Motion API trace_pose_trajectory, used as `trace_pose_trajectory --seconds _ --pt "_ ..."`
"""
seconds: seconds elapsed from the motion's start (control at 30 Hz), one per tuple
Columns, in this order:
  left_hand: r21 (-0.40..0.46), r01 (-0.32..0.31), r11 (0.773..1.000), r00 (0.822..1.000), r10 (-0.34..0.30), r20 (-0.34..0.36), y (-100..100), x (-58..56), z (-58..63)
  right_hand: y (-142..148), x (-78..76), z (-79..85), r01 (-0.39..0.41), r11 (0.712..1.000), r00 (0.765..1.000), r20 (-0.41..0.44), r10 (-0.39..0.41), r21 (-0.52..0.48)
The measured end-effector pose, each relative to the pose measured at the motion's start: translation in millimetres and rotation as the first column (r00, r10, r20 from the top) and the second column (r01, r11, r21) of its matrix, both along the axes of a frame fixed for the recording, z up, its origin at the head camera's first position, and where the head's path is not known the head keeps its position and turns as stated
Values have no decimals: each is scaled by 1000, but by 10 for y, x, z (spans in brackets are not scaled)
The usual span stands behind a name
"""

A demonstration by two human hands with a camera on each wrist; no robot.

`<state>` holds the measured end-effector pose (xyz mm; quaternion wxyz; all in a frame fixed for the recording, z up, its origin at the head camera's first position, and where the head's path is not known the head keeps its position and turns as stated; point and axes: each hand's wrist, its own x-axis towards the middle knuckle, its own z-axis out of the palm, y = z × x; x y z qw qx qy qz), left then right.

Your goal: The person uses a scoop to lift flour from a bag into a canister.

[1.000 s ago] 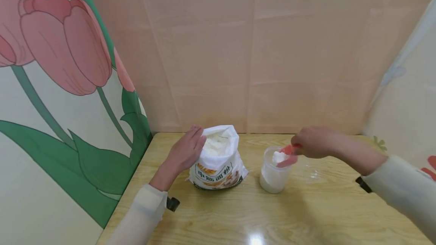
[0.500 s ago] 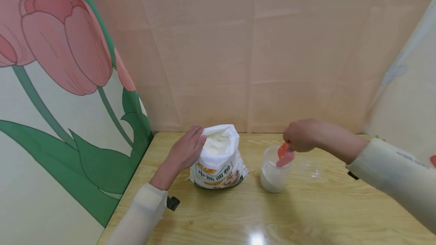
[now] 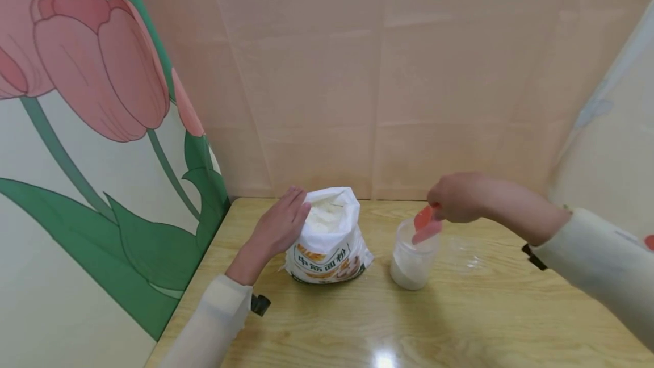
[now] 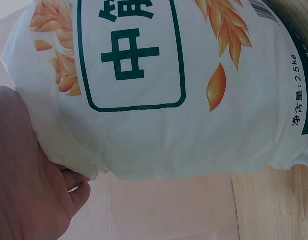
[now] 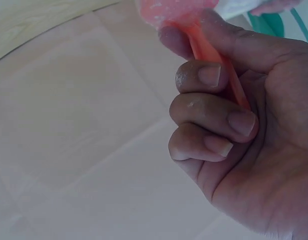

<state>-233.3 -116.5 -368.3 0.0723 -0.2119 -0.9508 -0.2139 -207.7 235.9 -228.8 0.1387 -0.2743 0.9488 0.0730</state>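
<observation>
My left hand (image 3: 278,226) rests with straight fingers against the upper left side of a white flour bag (image 3: 327,263). In the left wrist view that hand (image 4: 38,185) lies at the edge of the printed bag (image 4: 143,140). The bag's mouth stands wide, with white flour (image 3: 324,217) showing inside. My right hand (image 3: 460,197) grips the handle of a pink-red plastic scoop (image 3: 426,231), tilted over a clear plastic tub (image 3: 403,254) partly filled with flour. The right wrist view shows curled fingers around the handle (image 5: 209,50); white powder clings to the scoop and a finger.
A clear, shiny plastic piece (image 3: 467,254) lies on the wooden table (image 3: 327,328) right of the tub. Behind the table hangs a peach-coloured cloth (image 3: 378,101). A wall with painted tulips (image 3: 92,61) borders the left side.
The right hand has risen slightly and tipped the scoop; the white flour heaped in it a second ago no longer shows. My left hand and the bag have stayed in place.
</observation>
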Motion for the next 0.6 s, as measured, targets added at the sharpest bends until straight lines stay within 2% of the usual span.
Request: trace_pose_trajectory --seconds 0.37,0.6 --pt "8 3 1000 1000 -3 -6 5 2 -7 -130 58 139 -60 987 996 -74 50 -150" --pt "6 -1 1000 1000 1 -5 14 -15 -20 -301 19 141 -165 956 974 -193 119 -241"
